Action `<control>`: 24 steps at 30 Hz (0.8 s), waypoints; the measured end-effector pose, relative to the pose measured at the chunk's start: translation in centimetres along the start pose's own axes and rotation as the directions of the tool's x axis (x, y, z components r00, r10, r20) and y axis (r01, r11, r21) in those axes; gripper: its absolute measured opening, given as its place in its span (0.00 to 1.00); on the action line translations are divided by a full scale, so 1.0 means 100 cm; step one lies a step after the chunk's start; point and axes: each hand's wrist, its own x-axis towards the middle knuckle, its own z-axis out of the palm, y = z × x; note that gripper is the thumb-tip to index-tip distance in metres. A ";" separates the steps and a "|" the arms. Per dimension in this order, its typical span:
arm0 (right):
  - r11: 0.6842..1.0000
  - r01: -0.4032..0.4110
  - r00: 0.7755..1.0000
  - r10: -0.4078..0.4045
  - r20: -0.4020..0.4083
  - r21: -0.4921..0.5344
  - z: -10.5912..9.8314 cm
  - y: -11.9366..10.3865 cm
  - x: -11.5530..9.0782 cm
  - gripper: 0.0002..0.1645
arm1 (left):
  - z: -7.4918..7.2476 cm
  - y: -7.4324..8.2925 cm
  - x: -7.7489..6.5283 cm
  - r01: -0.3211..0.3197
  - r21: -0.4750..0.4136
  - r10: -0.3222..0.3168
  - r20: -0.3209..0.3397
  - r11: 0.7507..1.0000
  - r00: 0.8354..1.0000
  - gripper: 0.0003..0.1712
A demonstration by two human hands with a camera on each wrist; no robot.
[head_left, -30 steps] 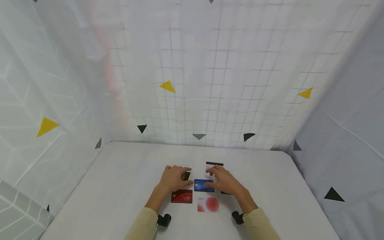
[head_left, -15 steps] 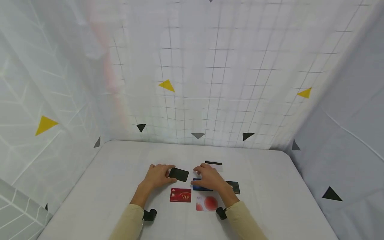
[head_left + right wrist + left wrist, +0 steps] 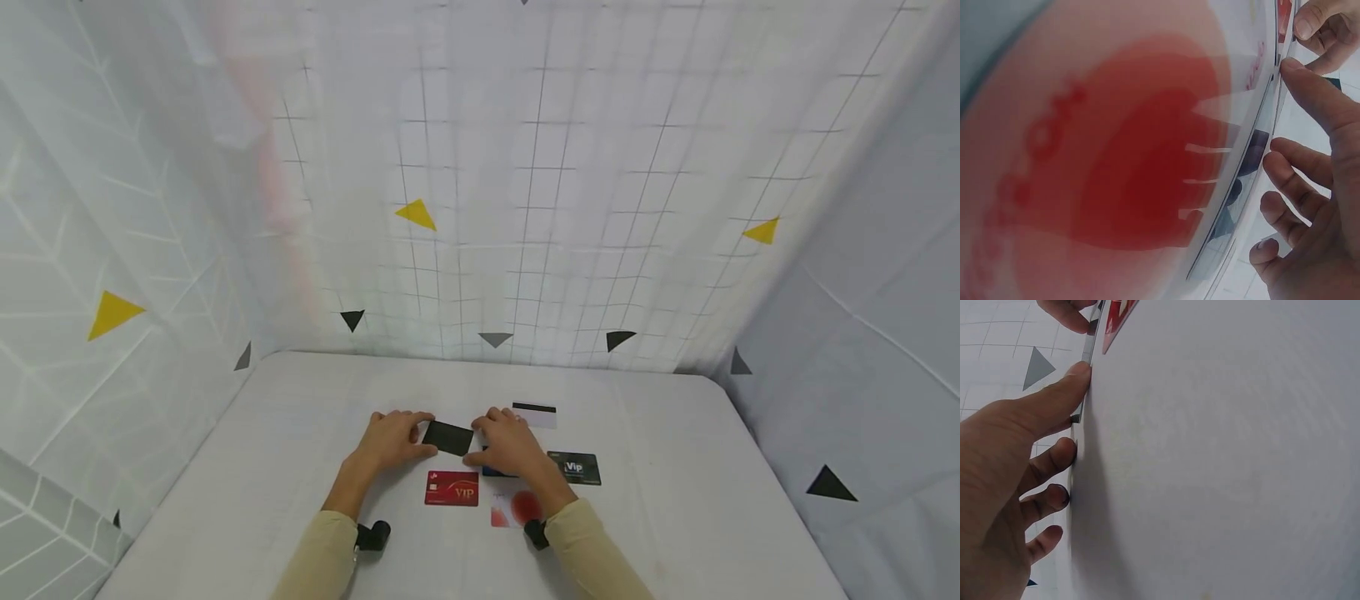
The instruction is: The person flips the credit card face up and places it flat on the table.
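Note:
A black card (image 3: 448,437) lies slightly turned on the white table. My left hand (image 3: 388,442) holds its left end, index finger at the upper corner and thumb at the lower edge. At the right end my right hand (image 3: 508,444) brings thumb and index finger to the two corners. Under the right hand a blue card (image 3: 491,468) is mostly covered. A red VIP card (image 3: 452,488) lies just below the black one. In the left wrist view the left thumb (image 3: 1079,372) meets the thin edge of the black card (image 3: 1087,353).
A white card with a red circle (image 3: 504,510) lies near the right wrist and fills much of the right wrist view. A dark Vip card (image 3: 576,468) is to the right. Behind the right hand lies a white card with a black stripe (image 3: 536,417). White sheeting (image 3: 480,275) encloses the table.
My left hand has drawn back leftward, uncovering the black card. My right hand has moved left from over the blue card to the black card's right end, uncovering the dark Vip card.

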 end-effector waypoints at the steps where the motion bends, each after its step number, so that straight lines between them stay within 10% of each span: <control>1: 1.000 0.002 1.000 -0.002 -0.001 0.002 0.001 -0.001 0.001 0.38 | 0.000 0.000 0.000 -0.001 -0.007 0.001 -0.003 1.000 1.000 0.34; 24: 0.999 0.010 1.000 -0.009 -0.023 0.050 0.001 -0.005 0.000 0.31 | 0.000 0.000 -0.001 -0.023 -0.031 0.023 -0.007 0.999 1.000 0.31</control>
